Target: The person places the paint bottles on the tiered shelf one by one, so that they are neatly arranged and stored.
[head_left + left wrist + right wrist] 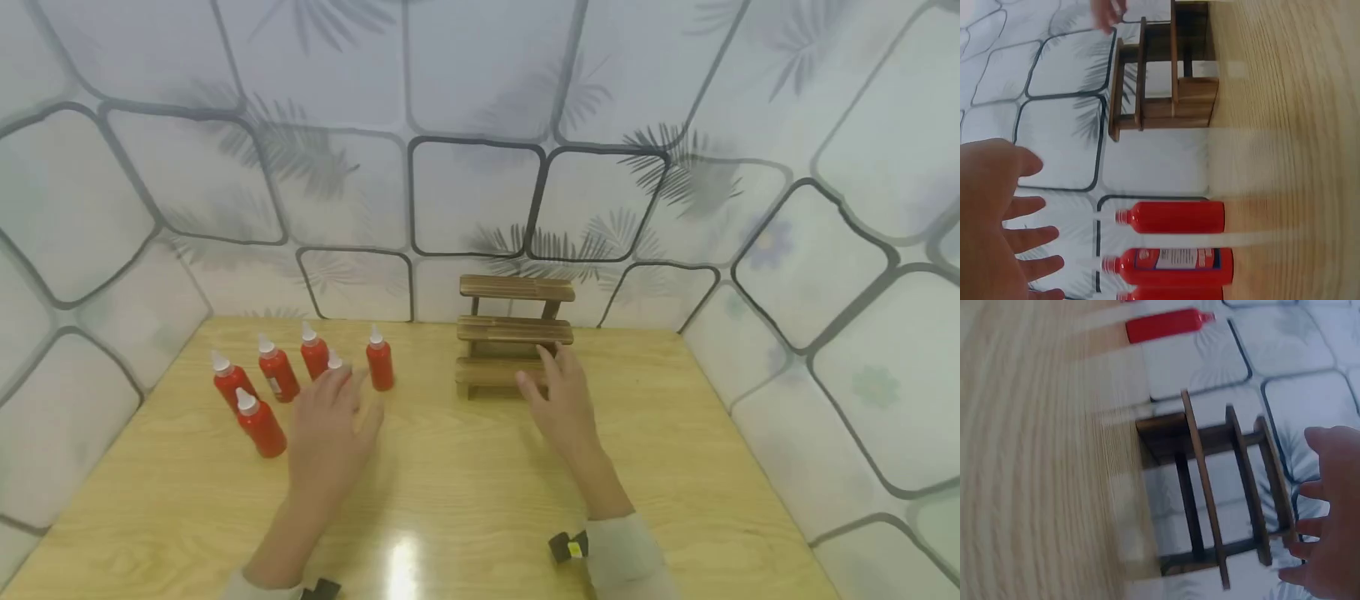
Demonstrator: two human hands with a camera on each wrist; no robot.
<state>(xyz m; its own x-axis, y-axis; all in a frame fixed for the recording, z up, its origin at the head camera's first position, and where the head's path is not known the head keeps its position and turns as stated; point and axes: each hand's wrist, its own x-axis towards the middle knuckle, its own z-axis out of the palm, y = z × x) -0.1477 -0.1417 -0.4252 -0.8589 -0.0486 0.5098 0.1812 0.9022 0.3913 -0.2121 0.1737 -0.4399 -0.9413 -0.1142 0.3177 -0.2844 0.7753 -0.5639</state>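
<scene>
Several red squeeze bottles [263,428] with white pointed caps stand upright at the left of the table. My left hand [327,421] hovers over this group with its fingers spread and nothing in them, hiding most of one bottle [334,361]. Another bottle [380,365] stands just right of that hand; in the left wrist view, a labelled bottle [1175,259] shows below the level of the fingers. A brown wooden three-step rack [514,328] stands near the back wall. Beside its lower right side is my right hand [564,406], fingers apart and holding nothing.
The light wood table [465,500] runs back to a wall [480,200] covered in patterned cloth, which also encloses the left and right sides. A small black device [567,547] sits at the right wrist, by the pale sleeve [626,554].
</scene>
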